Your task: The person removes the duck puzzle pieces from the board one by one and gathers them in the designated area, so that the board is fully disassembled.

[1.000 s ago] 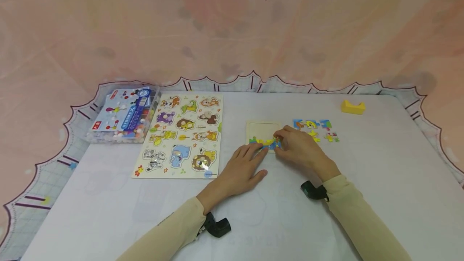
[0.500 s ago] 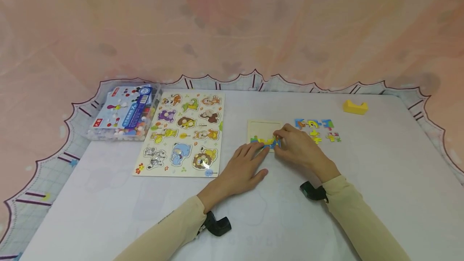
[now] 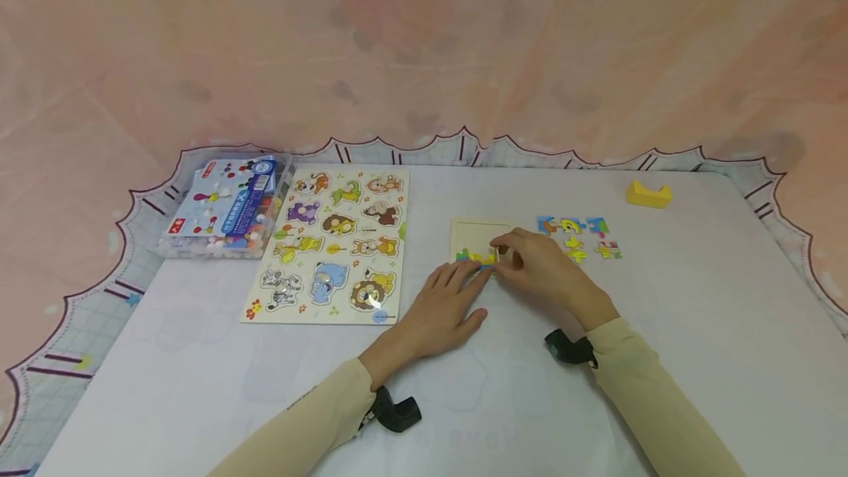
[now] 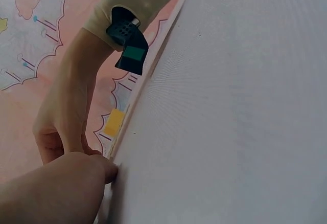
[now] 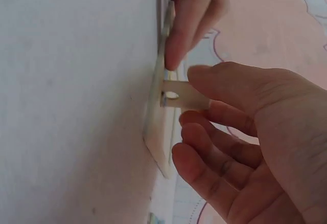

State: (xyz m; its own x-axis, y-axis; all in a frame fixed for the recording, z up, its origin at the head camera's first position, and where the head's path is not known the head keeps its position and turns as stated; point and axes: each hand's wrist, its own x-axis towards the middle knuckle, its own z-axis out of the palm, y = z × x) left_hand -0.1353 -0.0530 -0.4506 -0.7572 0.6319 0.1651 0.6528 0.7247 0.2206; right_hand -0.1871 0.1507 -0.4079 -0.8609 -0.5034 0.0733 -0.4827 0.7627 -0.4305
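Observation:
My right hand [image 3: 553,271] pinches a jigsaw puzzle piece [image 5: 186,95] between thumb and fingers. In the right wrist view the piece stands on edge at the shallow wooden puzzle tray [image 3: 480,234], its plain wooden side and a rounded notch showing. Along the tray's near side lie a few blue, yellow and green puzzle pieces [image 3: 467,256], partly covered by hands. With fingers extended, my left hand [image 3: 437,311] rests its fingertips at the tray's near edge, on or beside those pieces. The left wrist view shows little of the tray.
Several loose puzzle pieces [image 3: 575,244] lie right of the tray. A yellow block [image 3: 648,196] with a curved top stands at the back right. An animal puzzle board [image 3: 334,249] and a clear box [image 3: 221,201] of small colourful parts lie to the left.
My right fingers have shifted slightly left and raised a puzzle piece on edge from the tray's near right corner. The left hand has stayed in place.

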